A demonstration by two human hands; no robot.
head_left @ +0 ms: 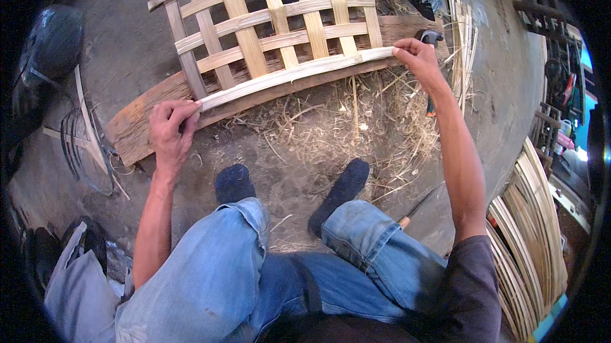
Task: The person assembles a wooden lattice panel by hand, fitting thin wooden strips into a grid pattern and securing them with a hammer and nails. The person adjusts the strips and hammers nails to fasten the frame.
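Note:
A panel of pale, flat bamboo strips (315, 36) woven in an open lattice rests partly on a rough wooden plank (149, 110). Along its near edge runs a bamboo strip (296, 73), lighter than the rest. My left hand (172, 129) pinches the left end of this strip at the panel's near left corner. At the opposite end, my right hand (417, 59) grips the strip between thumb and fingers. A dark hammer head (429, 36) shows just beyond my right hand; its handle is mostly hidden.
Curly shavings (401, 126) litter the floor between the plank and my feet. Thin loose strips (464, 43) lie at the far right, and a big bundle of strips (531, 228) nearer. A wooden-handled tool (405, 222) lies by my right knee. Black bags (54, 43) sit far left.

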